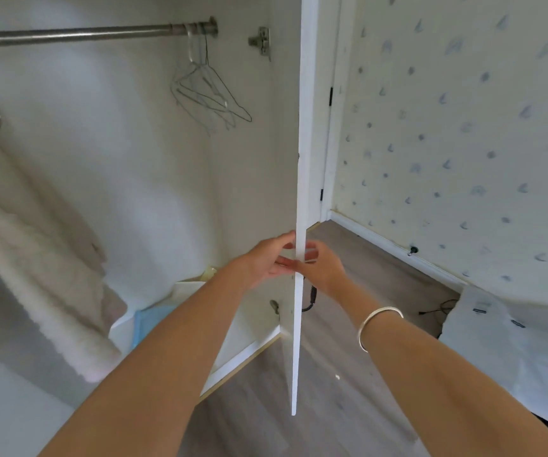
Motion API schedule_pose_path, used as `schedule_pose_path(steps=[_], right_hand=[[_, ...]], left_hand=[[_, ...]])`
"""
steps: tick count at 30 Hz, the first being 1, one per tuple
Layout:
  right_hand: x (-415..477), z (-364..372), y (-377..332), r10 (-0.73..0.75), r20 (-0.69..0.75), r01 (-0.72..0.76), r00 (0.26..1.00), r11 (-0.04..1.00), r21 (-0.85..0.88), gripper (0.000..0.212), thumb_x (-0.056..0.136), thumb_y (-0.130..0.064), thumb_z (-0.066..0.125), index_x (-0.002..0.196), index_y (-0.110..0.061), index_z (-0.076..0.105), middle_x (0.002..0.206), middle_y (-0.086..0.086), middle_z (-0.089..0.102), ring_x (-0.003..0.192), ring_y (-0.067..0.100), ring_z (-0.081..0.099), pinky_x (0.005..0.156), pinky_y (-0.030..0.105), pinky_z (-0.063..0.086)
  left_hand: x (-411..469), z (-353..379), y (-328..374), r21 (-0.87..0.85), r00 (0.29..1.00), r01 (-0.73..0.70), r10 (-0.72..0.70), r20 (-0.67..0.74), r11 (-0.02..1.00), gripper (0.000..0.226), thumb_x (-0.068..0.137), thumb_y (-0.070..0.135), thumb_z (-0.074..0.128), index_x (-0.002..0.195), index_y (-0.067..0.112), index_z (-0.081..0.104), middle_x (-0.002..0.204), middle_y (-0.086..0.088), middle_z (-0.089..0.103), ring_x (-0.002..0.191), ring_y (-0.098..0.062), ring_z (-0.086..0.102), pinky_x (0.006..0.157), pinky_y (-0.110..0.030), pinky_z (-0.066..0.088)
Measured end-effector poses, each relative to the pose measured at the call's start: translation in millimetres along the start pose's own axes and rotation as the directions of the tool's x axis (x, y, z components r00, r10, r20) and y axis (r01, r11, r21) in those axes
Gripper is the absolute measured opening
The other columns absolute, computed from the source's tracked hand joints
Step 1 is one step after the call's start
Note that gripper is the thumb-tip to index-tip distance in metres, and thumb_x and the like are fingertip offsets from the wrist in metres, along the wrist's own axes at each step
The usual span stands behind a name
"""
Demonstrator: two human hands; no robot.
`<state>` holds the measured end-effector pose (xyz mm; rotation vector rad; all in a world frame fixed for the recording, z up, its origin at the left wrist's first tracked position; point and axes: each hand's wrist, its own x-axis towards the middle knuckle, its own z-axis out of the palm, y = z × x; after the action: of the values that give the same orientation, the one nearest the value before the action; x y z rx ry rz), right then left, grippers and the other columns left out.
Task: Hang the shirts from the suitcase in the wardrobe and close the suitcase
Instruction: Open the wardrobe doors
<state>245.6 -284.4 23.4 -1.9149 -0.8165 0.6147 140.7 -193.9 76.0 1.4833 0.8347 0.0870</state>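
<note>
text: none legible | wallpaper: blurred blue marks, no readable letters | white fabric: small dark labels, too blurred to read

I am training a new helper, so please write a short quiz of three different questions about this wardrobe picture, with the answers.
1. True or false: both hands are at the edge of the white wardrobe door.
2. Where on the silver metal rail do the empty wire hangers hang? A) left end B) middle C) right end
3. Which wrist wears the silver bangle?

Key:
1. True: the left hand and the right hand meet at the door edge, one on each side.
2. C
3. The right wrist.
</note>
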Motion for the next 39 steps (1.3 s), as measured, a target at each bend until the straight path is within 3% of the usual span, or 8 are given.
schedule_pose_path(steps=[5,11,15,19,23,30,35,39], right_hand=[[2,-47,16,0.001,-0.082,-0.006,0.997,0.998,-0.057,0.022,0.086,-0.024,0.062,0.107,-0.017,0.062,0.092,-0.008,0.065,0.085,0.009,0.061,0.067,0.018,0.043],[30,-95,35,0.16,-0.225,-0.172,0.961,0.985,-0.031,0.002,0.091,-0.015,0.047,0.093,-0.015,0.047,0.074,-0.004,0.05,0.066,0.013,0.048,0.056,0.024,0.035],[48,-114,38,0.223,-0.316,-0.212,0.922,0.975,0.071,0.02,0.098,-0.023,0.042,0.111,-0.009,0.048,0.093,0.002,0.055,0.083,0.019,0.051,0.069,0.028,0.038],[64,-130,36,0.279,-0.353,-0.26,0.893,0.96,0.1,0.016,0.102,-0.023,0.034,0.104,-0.011,0.045,0.081,-0.003,0.046,0.082,0.018,0.046,0.065,0.026,0.036],[73,-136,35,0.299,-0.379,-0.262,0.876,0.954,0.148,0.032,0.104,-0.025,0.028,0.12,-0.007,0.049,0.098,0.006,0.05,0.084,0.019,0.047,0.08,0.029,0.034],[86,-141,28,0.352,-0.426,-0.316,0.833,0.936,0.155,0.051,0.105,-0.034,0.017,0.145,-0.008,0.035,0.148,0.012,0.04,0.137,0.029,0.036,0.108,0.036,0.028],[90,-148,26,0.334,-0.405,-0.288,0.851,0.942,0.172,0.041,0.102,-0.017,0.025,0.139,-0.012,0.042,0.137,0.01,0.05,0.118,0.025,0.047,0.091,0.03,0.034],[87,-149,34,0.327,-0.391,-0.275,0.86,0.943,0.185,0.035,0.097,-0.009,0.03,0.126,-0.012,0.049,0.104,0.002,0.053,0.09,0.019,0.049,0.072,0.026,0.037]], left_hand=[[36,43,15,0.003,0.994,-0.032,0.031,0.101,0.999,0.063,0.088,0.057,0.054,0.138,0.021,0.043,0.126,-0.005,0.057,0.115,-0.022,0.06,0.103,-0.033,0.044],[88,95,45,-0.026,0.985,-0.106,0.109,0.135,0.994,0.079,0.073,0.058,0.068,0.135,0.014,0.049,0.127,0.0,0.058,0.108,-0.015,0.062,0.08,-0.021,0.051],[117,112,69,0.015,0.975,-0.099,0.094,0.203,0.995,0.05,0.092,0.044,0.056,0.132,0.015,0.05,0.121,-0.001,0.053,0.112,-0.018,0.059,0.094,-0.028,0.05],[136,124,80,0.063,0.963,-0.108,0.089,0.256,0.992,0.049,0.094,0.04,0.052,0.136,0.016,0.046,0.125,0.0,0.048,0.117,-0.018,0.054,0.101,-0.032,0.047],[148,129,83,0.065,0.953,-0.116,0.092,0.288,0.991,0.047,0.094,0.036,0.053,0.136,0.016,0.046,0.12,0.001,0.048,0.115,-0.016,0.05,0.101,-0.033,0.046],[159,129,87,0.072,0.932,-0.115,0.083,0.353,0.991,0.059,0.091,0.04,0.056,0.144,0.021,0.037,0.141,0.004,0.041,0.128,-0.014,0.043,0.095,-0.03,0.045],[163,134,93,0.105,0.93,-0.132,0.086,0.357,0.986,0.041,0.094,0.032,0.051,0.133,0.023,0.045,0.139,0.005,0.044,0.129,-0.017,0.041,0.099,-0.032,0.042],[164,140,88,0.138,0.951,-0.156,0.111,0.289,0.978,0.047,0.094,0.026,0.046,0.14,0.02,0.039,0.14,0.001,0.045,0.124,-0.021,0.047,0.098,-0.032,0.044]])
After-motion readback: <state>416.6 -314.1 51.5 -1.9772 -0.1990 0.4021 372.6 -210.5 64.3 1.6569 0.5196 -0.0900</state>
